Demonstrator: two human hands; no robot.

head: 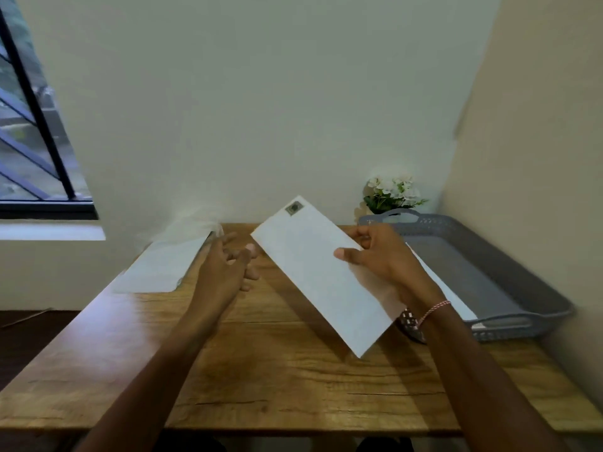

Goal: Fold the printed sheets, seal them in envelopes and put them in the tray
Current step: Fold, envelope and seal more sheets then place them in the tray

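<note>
White envelope [313, 272], pinched in the right hand [381, 256] above the table [261, 370] while the left hand [225, 269] hung loose and empty, probably wanted a level carry into the grey tray [456, 265] at 3 o'clock.

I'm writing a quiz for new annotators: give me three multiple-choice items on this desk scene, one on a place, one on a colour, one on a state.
1. Where on the brown wooden table is the grey perforated plastic tray? A. left side B. right side C. centre
2. What colour are the potted flowers behind the tray? A. white B. red C. yellow
3. The white stamped paper envelope is: A. flat on the table B. in the tray C. held up
Key: 1 B, it stands at the table's right end; 2 A, white blooms over green leaves; 3 C, the right hand grips it above the table.
</note>
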